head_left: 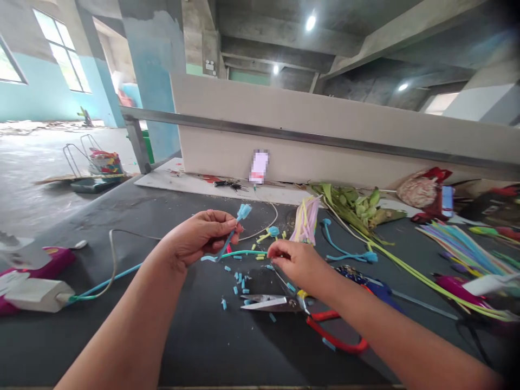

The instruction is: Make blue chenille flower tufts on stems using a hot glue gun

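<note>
My left hand (200, 236) is closed in a pinch on a thin blue strip (232, 234) with a frayed, curled tip that sticks up to the right. Just right of it, my right hand (296, 262) is closed with its fingertips on a green-blue strip (244, 253) lying on the dark table (162, 325). Small blue cut pieces (239, 281) lie scattered below both hands. Red-handled scissors (300, 314) lie open on the table under my right wrist.
A bundle of pastel strips (305, 219) and green leaf-like stems (353, 208) lie behind my hands. More coloured strips (463, 249) are spread at the right. A glue gun with a cable (36, 295) lies at the left. A white partition (325, 135) borders the table's back.
</note>
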`<action>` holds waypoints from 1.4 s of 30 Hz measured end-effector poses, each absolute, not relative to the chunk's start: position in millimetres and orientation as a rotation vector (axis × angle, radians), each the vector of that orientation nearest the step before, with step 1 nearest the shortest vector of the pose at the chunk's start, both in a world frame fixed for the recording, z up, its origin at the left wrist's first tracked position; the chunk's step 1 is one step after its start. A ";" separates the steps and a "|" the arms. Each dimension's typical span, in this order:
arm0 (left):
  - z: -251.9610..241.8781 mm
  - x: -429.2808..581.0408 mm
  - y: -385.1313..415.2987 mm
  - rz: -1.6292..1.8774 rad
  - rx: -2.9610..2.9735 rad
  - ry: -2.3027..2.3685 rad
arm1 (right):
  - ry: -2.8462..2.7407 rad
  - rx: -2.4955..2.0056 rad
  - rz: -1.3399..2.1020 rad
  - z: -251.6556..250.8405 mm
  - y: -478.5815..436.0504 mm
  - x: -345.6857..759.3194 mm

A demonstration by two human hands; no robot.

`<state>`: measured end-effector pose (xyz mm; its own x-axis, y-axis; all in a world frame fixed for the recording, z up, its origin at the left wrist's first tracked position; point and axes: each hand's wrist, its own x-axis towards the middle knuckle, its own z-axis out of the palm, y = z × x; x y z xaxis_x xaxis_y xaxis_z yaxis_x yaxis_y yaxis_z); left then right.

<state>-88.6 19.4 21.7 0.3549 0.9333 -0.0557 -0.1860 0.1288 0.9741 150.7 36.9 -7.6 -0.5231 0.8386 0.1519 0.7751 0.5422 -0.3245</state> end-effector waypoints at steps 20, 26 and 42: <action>11.0 -58.2 19.8 1.024 1.127 0.757 | -2.226 -1.432 0.648 -14.2 43.7 113.3; 9.4 -50.0 21.9 1.016 1.151 0.819 | -1.864 -1.301 0.731 40.1 25.5 145.8; 5.5 -42.2 19.1 1.037 1.480 1.055 | -2.345 -1.079 -0.261 61.0 21.1 132.7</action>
<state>-42.2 19.1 5.5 0.2510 0.9640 0.0883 0.1048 -0.1177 0.9875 132.7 21.1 61.0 -0.5332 0.6447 0.5478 0.7495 0.6603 -0.0476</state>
